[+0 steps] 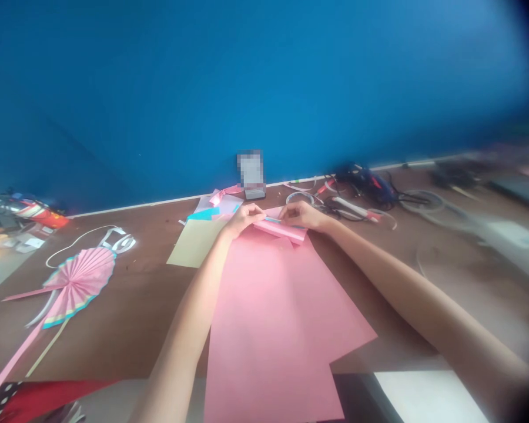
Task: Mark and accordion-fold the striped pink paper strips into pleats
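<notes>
A large pink paper sheet (273, 317) lies on the brown table (132, 317) in front of me, running from the near edge to the middle. Its far end is folded into narrow pleats (286, 231). My left hand (242, 217) pinches the left end of that folded strip. My right hand (302, 216) pinches its right end. Both hands have their fingers closed on the pleated edge. A thin light-blue strip shows between the two hands.
A pink pleated paper fan (77, 285) with long strips lies at the left. A beige sheet (196, 242) and coloured scraps (216, 207) sit beyond my left hand. Tangled cables and tools (361, 194) crowd the back right. A white sheet (427, 396) lies at the near right.
</notes>
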The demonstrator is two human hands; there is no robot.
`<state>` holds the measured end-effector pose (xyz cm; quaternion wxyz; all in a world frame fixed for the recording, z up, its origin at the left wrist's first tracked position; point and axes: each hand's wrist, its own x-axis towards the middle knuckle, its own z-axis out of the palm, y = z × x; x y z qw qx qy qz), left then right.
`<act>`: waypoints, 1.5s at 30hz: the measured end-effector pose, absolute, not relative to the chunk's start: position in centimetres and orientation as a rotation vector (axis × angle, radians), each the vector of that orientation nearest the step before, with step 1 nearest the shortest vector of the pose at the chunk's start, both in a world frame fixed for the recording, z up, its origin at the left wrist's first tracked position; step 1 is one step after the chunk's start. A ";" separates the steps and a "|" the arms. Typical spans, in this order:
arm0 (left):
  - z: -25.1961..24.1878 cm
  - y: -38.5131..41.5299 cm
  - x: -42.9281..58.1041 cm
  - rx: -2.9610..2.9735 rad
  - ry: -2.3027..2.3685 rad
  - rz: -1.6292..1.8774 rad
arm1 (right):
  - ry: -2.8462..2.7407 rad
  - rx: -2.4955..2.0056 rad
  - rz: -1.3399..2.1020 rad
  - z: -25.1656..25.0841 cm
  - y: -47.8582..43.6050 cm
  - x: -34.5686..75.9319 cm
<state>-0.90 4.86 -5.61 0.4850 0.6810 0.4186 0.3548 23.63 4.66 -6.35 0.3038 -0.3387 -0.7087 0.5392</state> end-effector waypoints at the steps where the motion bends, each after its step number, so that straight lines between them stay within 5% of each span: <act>1: -5.6 4.9 -0.9 1.670 1.030 0.857 | -1.876 -0.899 1.427 -6.4 4.6 23.6; 45: -3.9 4.4 0.7 2.147 1.011 0.603 | -2.215 -0.999 1.175 -4.9 4.3 23.6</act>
